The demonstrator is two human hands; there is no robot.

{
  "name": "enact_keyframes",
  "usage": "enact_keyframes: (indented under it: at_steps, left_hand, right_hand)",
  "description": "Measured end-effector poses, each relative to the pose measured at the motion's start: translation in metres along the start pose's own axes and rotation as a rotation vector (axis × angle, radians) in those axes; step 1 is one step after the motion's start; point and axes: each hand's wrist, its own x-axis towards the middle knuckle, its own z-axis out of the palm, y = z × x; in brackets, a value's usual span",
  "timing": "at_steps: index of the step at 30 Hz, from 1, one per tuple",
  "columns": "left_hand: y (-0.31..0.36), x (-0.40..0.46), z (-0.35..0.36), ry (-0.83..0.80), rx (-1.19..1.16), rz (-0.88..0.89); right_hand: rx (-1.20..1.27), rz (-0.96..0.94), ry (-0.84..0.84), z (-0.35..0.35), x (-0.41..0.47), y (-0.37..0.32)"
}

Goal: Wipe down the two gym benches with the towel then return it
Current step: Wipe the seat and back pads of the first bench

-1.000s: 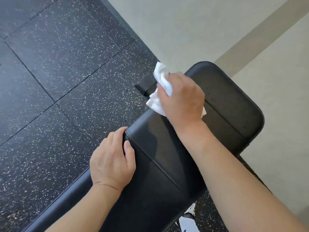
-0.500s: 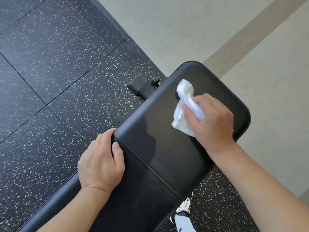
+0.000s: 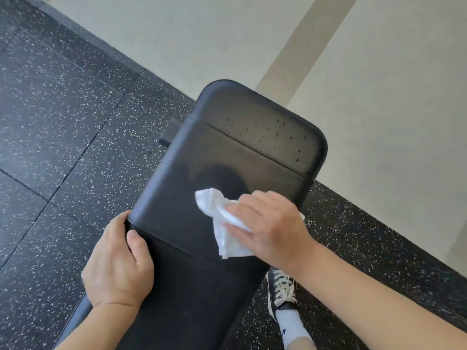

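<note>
A black padded gym bench [image 3: 192, 157] runs from the lower left up toward the wall. A crumpled white towel [image 3: 222, 223] lies on its pad, and my right hand [image 3: 270, 228] grips it and presses it onto the pad near the bench's right side. My left hand [image 3: 118, 263] grips the bench's left edge at a seam, thumb on top. The far end section of the pad shows small dark dots. Only this one bench is in view.
Black speckled rubber floor tiles [image 3: 63, 127] spread to the left. A pale wall [image 3: 379, 84] stands just beyond the bench's far end. My dark sneaker with white laces [image 3: 281, 289] stands on the floor right of the bench. A black bracket [image 3: 169, 132] sticks out at the bench's left.
My right hand has dragged the towel from the bench's far left edge across and back toward me along the pad. The left hand has kept its hold on the edge.
</note>
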Motion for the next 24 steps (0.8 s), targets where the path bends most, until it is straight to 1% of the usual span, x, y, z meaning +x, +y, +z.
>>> enact_keyframes:
  at_steps: [3, 5, 7, 9, 11, 13, 16, 18, 21, 24]
  left_hand:
    - [0.000, 0.000, 0.000, -0.007, 0.012, -0.003]
    - [-0.001, -0.001, 0.000, -0.011, 0.011, 0.000]
    - [0.000, -0.001, -0.001, -0.014, 0.005, 0.011]
    - [0.001, -0.001, -0.002, -0.016, 0.012, 0.022]
    - [0.000, 0.000, -0.001, -0.021, 0.032, 0.018]
    - [0.001, -0.001, -0.002, -0.027, 0.047, 0.008]
    - [0.003, -0.001, -0.003, -0.029, 0.062, 0.000]
    - [0.005, 0.000, -0.003, -0.032, 0.074, -0.002]
    - [0.007, 0.000, -0.003, -0.032, 0.066, -0.016]
    - [0.010, -0.001, -0.005, -0.020, 0.051, -0.033]
  right_hand:
    - [-0.068, 0.224, 0.183, -0.026, -0.011, 0.054]
    - [-0.091, 0.360, 0.267, -0.024, -0.008, 0.059]
    - [-0.082, 0.451, 0.339, -0.011, 0.007, 0.045]
    - [-0.056, 0.517, 0.342, 0.002, 0.032, 0.026]
    - [-0.007, 0.530, 0.311, 0.013, 0.064, 0.008]
    - [-0.002, 0.474, 0.252, 0.026, 0.094, -0.008]
    - [-0.025, 0.318, 0.084, 0.041, 0.110, -0.033]
    - [-0.018, 0.215, -0.002, 0.043, 0.094, -0.048]
    - [0.087, 0.000, -0.079, 0.034, 0.043, -0.060]
    - [0.096, -0.145, -0.128, 0.016, 0.008, -0.038]
